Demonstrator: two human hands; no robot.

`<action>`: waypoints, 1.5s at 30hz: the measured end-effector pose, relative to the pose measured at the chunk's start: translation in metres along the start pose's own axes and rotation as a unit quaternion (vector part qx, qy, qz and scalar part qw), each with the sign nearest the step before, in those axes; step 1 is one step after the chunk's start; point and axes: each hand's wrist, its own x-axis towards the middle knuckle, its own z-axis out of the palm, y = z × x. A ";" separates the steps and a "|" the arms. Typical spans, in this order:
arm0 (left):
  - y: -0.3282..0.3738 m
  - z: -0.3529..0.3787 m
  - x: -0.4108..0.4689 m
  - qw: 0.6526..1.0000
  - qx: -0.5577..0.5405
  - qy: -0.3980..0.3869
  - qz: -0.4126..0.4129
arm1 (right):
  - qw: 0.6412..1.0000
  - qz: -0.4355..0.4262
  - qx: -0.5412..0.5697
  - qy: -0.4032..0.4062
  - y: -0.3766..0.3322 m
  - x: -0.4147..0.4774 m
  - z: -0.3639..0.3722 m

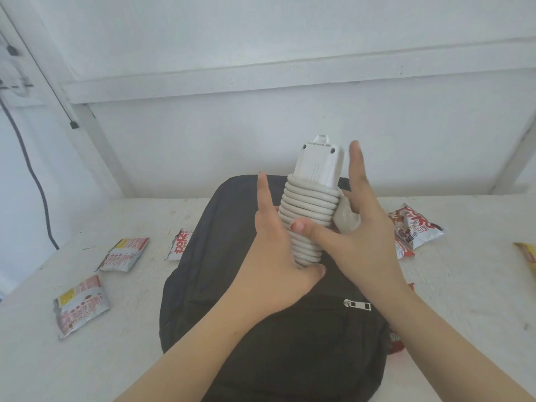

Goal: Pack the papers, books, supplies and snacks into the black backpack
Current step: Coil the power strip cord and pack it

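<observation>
Tabletop [464, 300] bears one backpack [290, 358], maybe six snacks [124, 253]; left hand [272, 256] and right hand [362, 236] grip one adapter [316, 166].

black backpack [261, 343] flat, cord-wrapped power strip [316, 169] upright
</observation>
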 end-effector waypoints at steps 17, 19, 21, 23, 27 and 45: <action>-0.030 -0.053 -0.055 0.987 0.056 -0.149 -0.006 | 0.929 0.194 0.306 -0.077 0.031 -0.008 -0.018; -0.044 -0.060 -0.068 0.973 0.119 -0.196 -0.011 | 0.927 0.197 0.308 -0.079 0.037 -0.012 -0.022; -0.056 -0.064 -0.078 0.948 0.214 -0.233 0.009 | 0.926 0.203 0.312 -0.063 0.040 -0.017 -0.026; -0.065 -0.066 -0.084 0.925 0.266 -0.270 0.032 | 0.925 0.209 0.314 -0.044 0.043 -0.023 -0.029; -0.075 -0.076 -0.080 0.896 0.308 -0.317 0.048 | 0.926 0.218 0.308 -0.019 0.044 -0.037 -0.034; -0.117 -0.100 -0.012 0.780 0.322 -0.162 0.512 | 0.949 0.138 0.262 0.108 -0.003 -0.104 -0.036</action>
